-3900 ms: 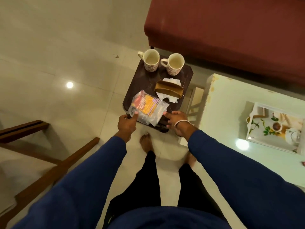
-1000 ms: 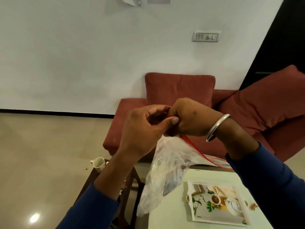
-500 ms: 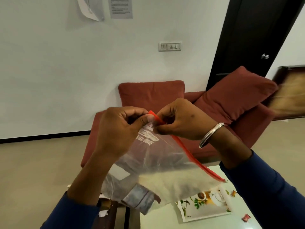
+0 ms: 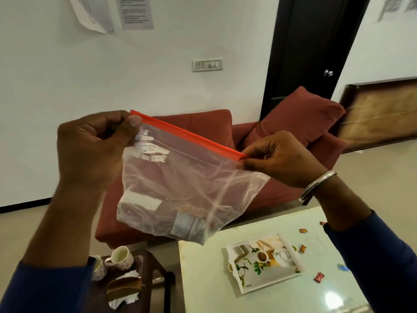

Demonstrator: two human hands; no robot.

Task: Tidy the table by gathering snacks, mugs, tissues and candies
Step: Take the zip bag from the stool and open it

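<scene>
I hold a clear zip bag [image 4: 187, 188] with a red seal strip up at chest height; snack packets lie in its bottom. My left hand [image 4: 94, 150] pinches the strip's left end and my right hand [image 4: 277, 159] pinches its right end. Below, on the small dark side table [image 4: 151, 276], stand two patterned mugs [image 4: 120, 258] and a brown tissue holder [image 4: 124, 290] with white tissues. Several wrapped candies [image 4: 319, 277] lie scattered on the white table [image 4: 225, 297] at the lower right.
A printed tray [image 4: 264, 265] lies on the white table. A red sofa [image 4: 203, 129] with cushions stands behind, against the white wall. A dark door [image 4: 311, 48] is at the back right, with a framed board [image 4: 381, 114] beside it.
I lifted the bag off the side table and raised it. Since half a second ago my right hand has slid along the red strip from the left end to the right end.
</scene>
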